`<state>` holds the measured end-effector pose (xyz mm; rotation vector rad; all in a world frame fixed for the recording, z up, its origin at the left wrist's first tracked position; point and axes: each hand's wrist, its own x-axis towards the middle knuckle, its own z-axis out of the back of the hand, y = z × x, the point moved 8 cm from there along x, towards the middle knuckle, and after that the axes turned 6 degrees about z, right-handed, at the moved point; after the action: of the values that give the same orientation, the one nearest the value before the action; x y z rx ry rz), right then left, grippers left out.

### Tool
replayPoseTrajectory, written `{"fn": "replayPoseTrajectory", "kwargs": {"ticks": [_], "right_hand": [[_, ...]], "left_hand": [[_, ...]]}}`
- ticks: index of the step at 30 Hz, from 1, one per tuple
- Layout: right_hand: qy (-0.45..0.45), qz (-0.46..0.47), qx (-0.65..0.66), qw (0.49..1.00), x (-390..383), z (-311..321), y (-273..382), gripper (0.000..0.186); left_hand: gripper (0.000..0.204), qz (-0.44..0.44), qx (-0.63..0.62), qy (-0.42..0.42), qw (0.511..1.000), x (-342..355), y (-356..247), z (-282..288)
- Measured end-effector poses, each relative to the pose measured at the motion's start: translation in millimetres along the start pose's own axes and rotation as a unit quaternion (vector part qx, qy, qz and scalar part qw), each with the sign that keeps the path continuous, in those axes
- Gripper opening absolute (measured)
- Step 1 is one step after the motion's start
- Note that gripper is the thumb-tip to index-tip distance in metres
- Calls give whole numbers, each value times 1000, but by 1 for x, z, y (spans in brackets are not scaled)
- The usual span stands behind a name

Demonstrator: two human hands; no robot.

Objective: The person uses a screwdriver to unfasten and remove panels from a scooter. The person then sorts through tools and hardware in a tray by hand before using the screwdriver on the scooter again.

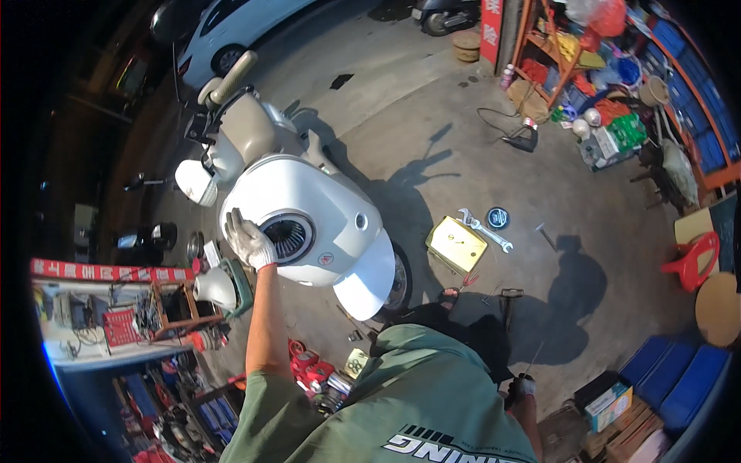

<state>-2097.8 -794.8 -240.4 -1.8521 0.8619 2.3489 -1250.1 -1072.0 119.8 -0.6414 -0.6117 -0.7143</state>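
Note:
A white scooter [332, 204] with a beige seat stands in front of me to the left. My left hand [249, 241], in a pale work glove, lies with fingers extended on its front panel. The palm is beside the round dark grille-like lamp opening [290, 237], and the white front fender [367, 278] is below it. Down at my right side, my right hand [526, 386] is closed round the dark handle of what looks like a screwdriver [536, 355], its thin shaft pointing up and away. My shirt and arm partly hide that hand.
A yellow box [457, 245], an adjustable wrench [486, 230], a round tin [498, 217] and a hammer [508, 301] lie on the floor. Farther off is a corded power tool [523, 137]. Cluttered shelves, a red stool [695, 258] and blue bins [687, 378] line the right.

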Motion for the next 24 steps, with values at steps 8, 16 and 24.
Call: {"fn": "replayPoseTrajectory", "kwargs": {"ticks": [8, 16, 24], "right_hand": [[59, 11, -58, 997, -33, -27, 169, 25], [261, 137, -181, 938, 89, -21, 365, 34], [181, 47, -303, 934, 328, -33, 637, 30]], "left_hand": [[46, 59, -19, -21, 998, -7, -8, -14], [51, 247, 165, -52, 953, -36, 30, -24], [48, 380, 151, 305, 860, -191, -121, -57]]}}
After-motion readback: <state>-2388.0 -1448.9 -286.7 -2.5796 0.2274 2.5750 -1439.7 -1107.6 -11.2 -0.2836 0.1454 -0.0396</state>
